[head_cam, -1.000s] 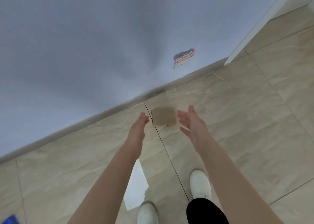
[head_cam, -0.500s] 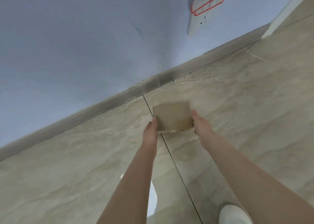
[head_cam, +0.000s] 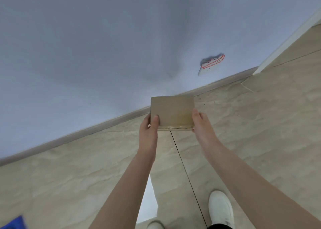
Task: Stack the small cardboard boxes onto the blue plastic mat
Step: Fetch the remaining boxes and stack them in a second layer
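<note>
A small flat cardboard box is held up in front of me, above the tiled floor and near the wall. My left hand grips its left edge with the thumb on top. My right hand grips its right edge, thumb along the top face. A corner of the blue plastic mat shows at the bottom left of the view, far from the box.
A pale wall with a grey skirting board runs diagonally behind the box. A wall socket with a red-edged label sits low on the wall. My white shoes stand on the beige floor tiles below.
Both hands closed on the box on the floor, then lifted it. The view has pulled back up, and the blue mat's corner is back in sight.
</note>
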